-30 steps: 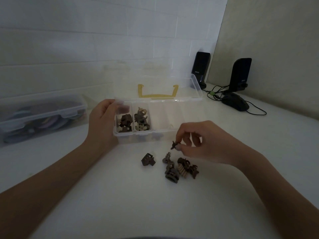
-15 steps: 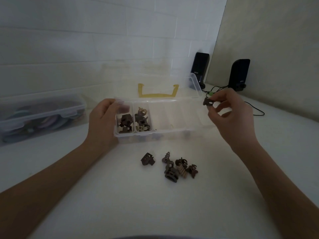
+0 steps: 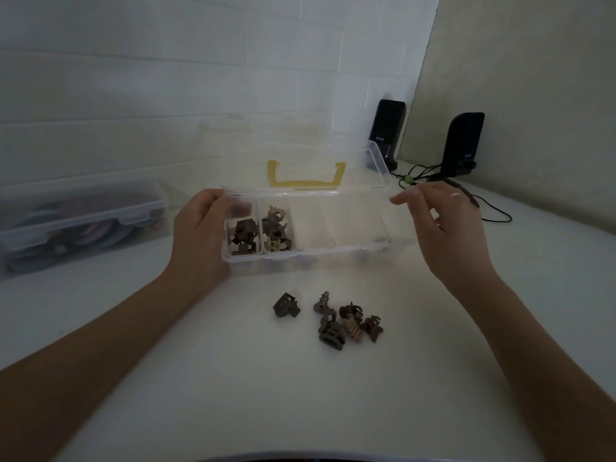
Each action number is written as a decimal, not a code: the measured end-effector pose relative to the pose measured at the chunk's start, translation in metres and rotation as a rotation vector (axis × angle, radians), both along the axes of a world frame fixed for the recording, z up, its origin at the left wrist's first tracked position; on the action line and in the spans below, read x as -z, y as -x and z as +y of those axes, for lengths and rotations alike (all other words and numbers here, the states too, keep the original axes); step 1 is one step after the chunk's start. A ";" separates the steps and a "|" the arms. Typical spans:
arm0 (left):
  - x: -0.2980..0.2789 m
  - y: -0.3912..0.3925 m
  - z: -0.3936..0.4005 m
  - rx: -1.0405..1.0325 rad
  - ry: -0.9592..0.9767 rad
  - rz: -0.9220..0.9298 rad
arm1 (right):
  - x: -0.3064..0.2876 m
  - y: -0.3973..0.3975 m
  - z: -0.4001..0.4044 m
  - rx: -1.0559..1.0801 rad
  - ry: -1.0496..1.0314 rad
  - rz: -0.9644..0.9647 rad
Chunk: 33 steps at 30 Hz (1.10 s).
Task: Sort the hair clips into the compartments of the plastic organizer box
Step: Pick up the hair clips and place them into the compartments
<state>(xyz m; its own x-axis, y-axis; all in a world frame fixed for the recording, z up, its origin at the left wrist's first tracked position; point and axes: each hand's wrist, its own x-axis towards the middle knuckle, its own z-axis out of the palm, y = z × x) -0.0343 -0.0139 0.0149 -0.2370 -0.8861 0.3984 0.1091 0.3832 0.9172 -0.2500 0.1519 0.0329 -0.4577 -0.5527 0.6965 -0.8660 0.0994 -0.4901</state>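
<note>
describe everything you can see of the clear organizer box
The organizer box is clear plastic, long and low, split into side-by-side compartments, its lid open behind with a yellow handle. It sits on the white table. The two leftmost compartments hold brown and tan hair clips. The left hand grips its left end.

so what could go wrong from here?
1. The right hand hovers open at the organizer box's right end; a small dark shape there may be a clip, too blurred to confirm.
2. The loose clips lie tangled, so one pinch may lift several.
3. The left hand grips only the box's left end; a nudge could pivot it.
</note>
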 end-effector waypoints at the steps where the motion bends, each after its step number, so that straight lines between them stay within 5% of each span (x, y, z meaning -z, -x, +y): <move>1: 0.000 0.000 0.000 -0.005 -0.005 0.001 | -0.002 -0.002 0.001 -0.027 0.018 -0.013; 6: 0.001 0.001 -0.001 -0.016 -0.010 -0.001 | -0.013 -0.025 0.010 -0.340 -0.149 -0.164; 9: 0.003 0.000 -0.004 -0.039 0.014 -0.028 | -0.019 -0.034 0.014 -0.535 -0.485 -0.309; 13: 0.004 0.002 -0.004 -0.049 0.008 -0.009 | -0.017 -0.036 0.014 -0.616 -0.828 -0.274; 33: 0.007 0.001 -0.008 -0.021 -0.040 -0.007 | -0.008 -0.042 0.010 -0.634 -0.912 -0.242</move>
<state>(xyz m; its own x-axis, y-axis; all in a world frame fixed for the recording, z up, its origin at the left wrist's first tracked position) -0.0354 -0.0224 0.0082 -0.2207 -0.9061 0.3609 0.0945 0.3484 0.9326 -0.2076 0.1621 0.0411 0.0170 -0.9882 -0.1525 -0.7799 0.0823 -0.6204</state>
